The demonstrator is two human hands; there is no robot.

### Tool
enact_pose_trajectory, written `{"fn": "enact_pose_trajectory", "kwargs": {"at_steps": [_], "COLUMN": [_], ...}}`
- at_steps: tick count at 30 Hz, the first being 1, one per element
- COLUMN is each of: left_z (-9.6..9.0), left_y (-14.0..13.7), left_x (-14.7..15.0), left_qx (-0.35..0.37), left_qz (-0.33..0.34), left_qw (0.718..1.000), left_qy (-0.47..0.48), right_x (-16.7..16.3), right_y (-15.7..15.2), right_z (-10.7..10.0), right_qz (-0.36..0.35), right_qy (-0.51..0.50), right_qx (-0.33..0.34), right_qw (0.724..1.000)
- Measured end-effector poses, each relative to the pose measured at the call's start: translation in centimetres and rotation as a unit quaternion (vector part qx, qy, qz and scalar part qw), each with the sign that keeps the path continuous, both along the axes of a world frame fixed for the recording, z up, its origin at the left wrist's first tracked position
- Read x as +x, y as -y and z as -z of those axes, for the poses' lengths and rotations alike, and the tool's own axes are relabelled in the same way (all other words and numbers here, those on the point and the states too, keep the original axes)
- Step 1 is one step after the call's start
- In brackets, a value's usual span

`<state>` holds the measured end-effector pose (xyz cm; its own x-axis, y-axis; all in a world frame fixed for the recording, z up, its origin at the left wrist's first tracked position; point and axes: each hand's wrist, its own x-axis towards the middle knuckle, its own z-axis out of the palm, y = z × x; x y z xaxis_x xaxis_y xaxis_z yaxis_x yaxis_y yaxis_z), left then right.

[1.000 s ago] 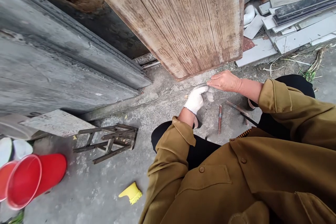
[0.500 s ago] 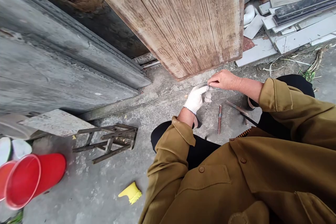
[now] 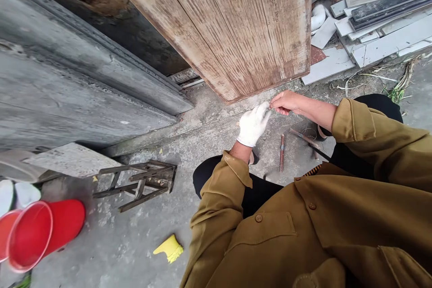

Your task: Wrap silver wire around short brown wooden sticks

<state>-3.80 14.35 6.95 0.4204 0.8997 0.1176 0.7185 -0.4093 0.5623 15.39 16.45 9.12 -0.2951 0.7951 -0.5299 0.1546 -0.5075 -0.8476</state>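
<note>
Concrete spreads under the whole scene, with a wooden panel standing ahead, boards piled to its right, and a stool and a red bucket off to the left. Just short of the panel's lower edge, the gloved left hand and bare right hand meet at the fingertips. The step in hand looks like fine finger work on something slight; too little shows between the fingers to name it. Such work, I judge, calls next for a steady left hand and a light, exact pinch from the right. The left hand's fingers are bent, its back upward, so I cannot tell whether they close on anything. The right hand's thumb and forefinger come together against the glove's tips, the other fingers curled. Below the hands lie a banded stick and, nearer the right foot, a second stick with thin wire looping beside it.
</note>
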Motion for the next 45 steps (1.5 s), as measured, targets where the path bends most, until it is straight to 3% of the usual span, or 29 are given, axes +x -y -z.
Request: {"fn": "enact_pose_trajectory", "kwargs": {"at_steps": [4,6,7,9,11,13,15,18,21,25,28,32,36,39,41,43,45], "left_z": [-0.4,-0.8,-0.9,-1.0,-0.8,-0.6,-0.5,-0.6,-1.0,-1.5,-1.7,-1.9,-2.6,-2.8,-2.8,-2.7,-2.6], "left_y": [-0.1,-0.1,-0.1,-0.1,-0.1,-0.1,-0.1,0.0,0.0,0.3,0.3,0.0,-0.2,-0.1,0.1,0.2,0.3], "left_x": [0.2,0.4,0.4,0.6,0.6,0.5,0.4,0.3,0.4,0.8,0.9,0.3,-0.1,-0.1,0.1,0.2,0.2], "left_qx": [-0.02,-0.075,-0.125,-0.252,-0.368,-0.438,-0.465,-0.406,-0.317,-0.246,-0.25,-0.283,-0.193,-0.176,-0.225,-0.298,-0.369], "left_qz": [-0.033,-0.066,-0.081,-0.101,-0.111,-0.111,-0.103,-0.124,-0.123,-0.095,-0.085,-0.033,0.033,0.038,0.021,-0.007,-0.031], "left_qw": [0.999,0.991,0.979,0.928,0.848,0.789,0.769,0.794,0.85,0.92,0.926,0.934,0.98,0.984,0.974,0.945,0.895], "left_qy": [0.039,0.095,0.14,0.257,0.364,0.417,0.426,0.436,0.402,0.291,0.271,0.214,0.039,-0.014,0.033,0.138,0.249], "right_x": [-0.2,-0.2,-0.1,0.1,0.4,0.6,0.7,0.6,0.4,0.4,0.5,1.0,1.5,1.6,1.6,1.6,1.6], "right_y": [0.2,0.2,0.2,0.1,0.0,-0.2,-0.3,-0.2,-0.1,-0.1,-0.2,-0.5,-0.7,-0.7,-0.6,-0.6,-0.6], "right_z": [-0.2,-0.3,-0.3,-0.2,0.0,0.2,0.1,-0.6,-1.4,-1.8,-1.5,-0.8,-0.2,-0.1,-0.4,-0.7,-0.8], "right_qz": [-0.02,-0.056,-0.08,-0.124,-0.154,-0.176,-0.187,-0.16,-0.141,-0.16,-0.182,-0.243,-0.31,-0.348,-0.343,-0.318,-0.291], "right_qy": [0.05,0.136,0.183,0.252,0.282,0.284,0.278,0.265,0.254,0.247,0.25,0.27,0.271,0.264,0.26,0.256,0.249], "right_qx": [0.035,0.131,0.204,0.359,0.457,0.492,0.486,0.429,0.361,0.32,0.345,0.421,0.442,0.433,0.437,0.455,0.481], "right_qw": [0.998,0.98,0.959,0.89,0.829,0.804,0.808,0.849,0.886,0.901,0.886,0.831,0.797,0.789,0.79,0.791,0.789]}}
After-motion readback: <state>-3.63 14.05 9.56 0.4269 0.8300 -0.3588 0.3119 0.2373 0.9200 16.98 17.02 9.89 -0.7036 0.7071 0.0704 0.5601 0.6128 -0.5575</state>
